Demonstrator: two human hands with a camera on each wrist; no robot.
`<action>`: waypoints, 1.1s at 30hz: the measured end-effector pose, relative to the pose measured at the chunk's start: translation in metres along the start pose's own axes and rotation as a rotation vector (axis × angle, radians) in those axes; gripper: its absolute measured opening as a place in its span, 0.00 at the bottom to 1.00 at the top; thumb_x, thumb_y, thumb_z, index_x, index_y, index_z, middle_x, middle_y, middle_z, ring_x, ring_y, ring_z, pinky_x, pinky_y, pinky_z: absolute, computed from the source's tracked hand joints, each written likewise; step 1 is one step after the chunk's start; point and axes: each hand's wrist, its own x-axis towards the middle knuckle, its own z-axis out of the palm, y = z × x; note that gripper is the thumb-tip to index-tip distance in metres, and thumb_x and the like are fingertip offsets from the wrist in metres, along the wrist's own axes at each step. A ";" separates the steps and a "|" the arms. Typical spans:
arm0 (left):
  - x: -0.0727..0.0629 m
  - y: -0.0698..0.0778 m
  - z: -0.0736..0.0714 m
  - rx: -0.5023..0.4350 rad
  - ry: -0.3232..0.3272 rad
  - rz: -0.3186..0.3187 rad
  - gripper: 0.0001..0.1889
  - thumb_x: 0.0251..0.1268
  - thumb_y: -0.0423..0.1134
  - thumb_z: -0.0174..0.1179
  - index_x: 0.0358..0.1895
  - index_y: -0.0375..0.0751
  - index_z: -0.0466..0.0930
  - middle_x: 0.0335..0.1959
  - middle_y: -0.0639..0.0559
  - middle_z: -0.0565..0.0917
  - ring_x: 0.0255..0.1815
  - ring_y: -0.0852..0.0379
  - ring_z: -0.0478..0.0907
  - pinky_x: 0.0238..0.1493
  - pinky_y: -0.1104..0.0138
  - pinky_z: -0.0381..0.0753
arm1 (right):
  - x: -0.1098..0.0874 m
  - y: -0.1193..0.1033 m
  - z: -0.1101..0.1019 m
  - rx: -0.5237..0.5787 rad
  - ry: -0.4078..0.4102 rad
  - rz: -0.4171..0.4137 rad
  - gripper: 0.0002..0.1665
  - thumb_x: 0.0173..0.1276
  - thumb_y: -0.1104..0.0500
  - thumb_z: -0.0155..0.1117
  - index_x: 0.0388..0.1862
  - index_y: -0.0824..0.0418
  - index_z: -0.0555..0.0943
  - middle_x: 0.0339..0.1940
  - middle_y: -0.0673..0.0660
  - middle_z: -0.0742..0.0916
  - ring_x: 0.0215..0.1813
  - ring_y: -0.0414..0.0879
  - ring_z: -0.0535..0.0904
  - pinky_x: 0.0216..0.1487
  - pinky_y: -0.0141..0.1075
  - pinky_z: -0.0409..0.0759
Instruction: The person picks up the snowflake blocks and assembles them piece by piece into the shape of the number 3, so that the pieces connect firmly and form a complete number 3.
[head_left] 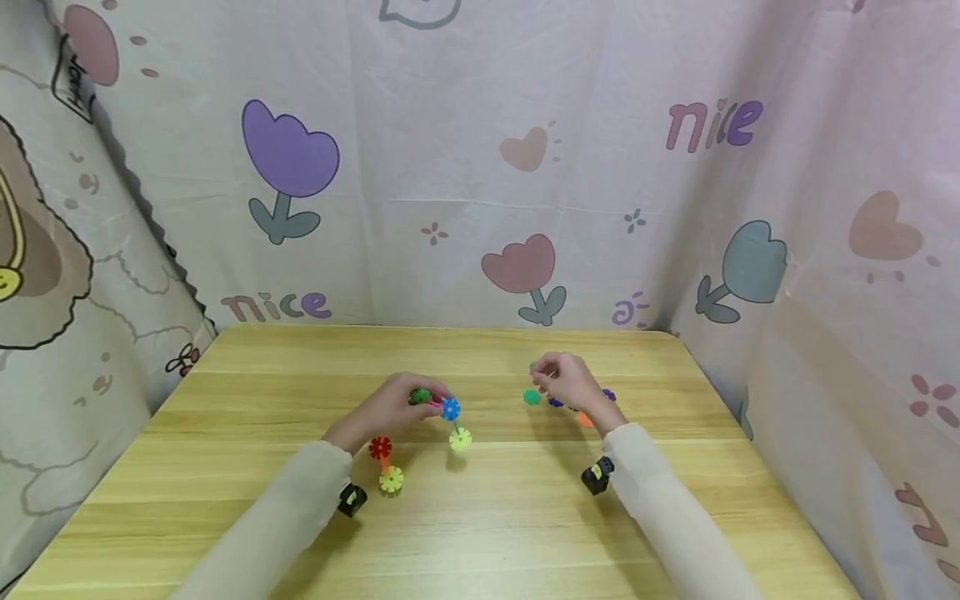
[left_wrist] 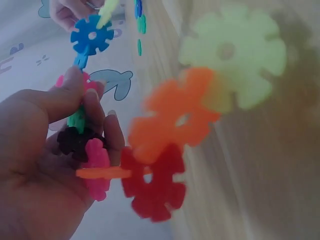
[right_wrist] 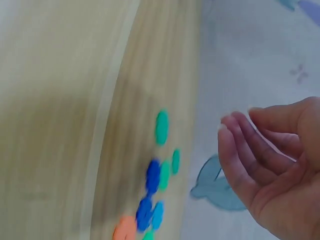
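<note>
My left hand (head_left: 392, 403) holds a chain of interlocking notched plastic discs, thumb and fingertips pinching it near a pink disc (left_wrist: 91, 84). At one end of the chain are a blue disc (head_left: 450, 408) and a yellow disc (head_left: 461, 439). Toward the other end, a dark disc (left_wrist: 77, 141), a pink disc (left_wrist: 98, 170), a red disc (left_wrist: 155, 185), an orange disc (left_wrist: 175, 117) and a pale yellow disc (left_wrist: 240, 55) hang past the palm. My right hand (head_left: 567, 382) hovers above loose discs with loosely bent fingers; the right wrist view shows nothing between them.
Loose discs lie on the wooden table (head_left: 480, 533) under and beside the right hand, among them a green disc (head_left: 532, 397), dark blue discs (right_wrist: 153, 177) and an orange disc (right_wrist: 125, 229). A patterned curtain (head_left: 420, 167) hangs behind the table and along its sides.
</note>
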 end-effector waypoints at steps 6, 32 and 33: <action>0.005 0.002 0.001 0.036 -0.076 0.019 0.09 0.67 0.32 0.69 0.48 0.45 0.90 0.48 0.50 0.91 0.48 0.56 0.85 0.54 0.63 0.88 | 0.010 0.020 0.003 -0.160 -0.037 0.023 0.07 0.71 0.67 0.67 0.44 0.69 0.86 0.40 0.61 0.90 0.41 0.49 0.86 0.43 0.38 0.87; 0.011 0.001 0.014 0.102 -0.158 0.037 0.05 0.61 0.32 0.73 0.37 0.48 0.92 0.38 0.58 0.91 0.41 0.61 0.81 0.47 0.66 0.84 | 0.011 0.012 0.026 -0.162 -0.205 -0.115 0.04 0.68 0.65 0.71 0.40 0.61 0.89 0.35 0.54 0.90 0.34 0.40 0.83 0.42 0.34 0.85; 0.010 0.001 0.014 0.101 -0.161 0.036 0.05 0.62 0.32 0.73 0.37 0.47 0.92 0.38 0.58 0.91 0.41 0.61 0.81 0.47 0.66 0.84 | 0.011 0.009 0.026 -0.157 -0.212 -0.148 0.04 0.69 0.66 0.71 0.41 0.62 0.89 0.35 0.55 0.90 0.35 0.40 0.83 0.42 0.33 0.85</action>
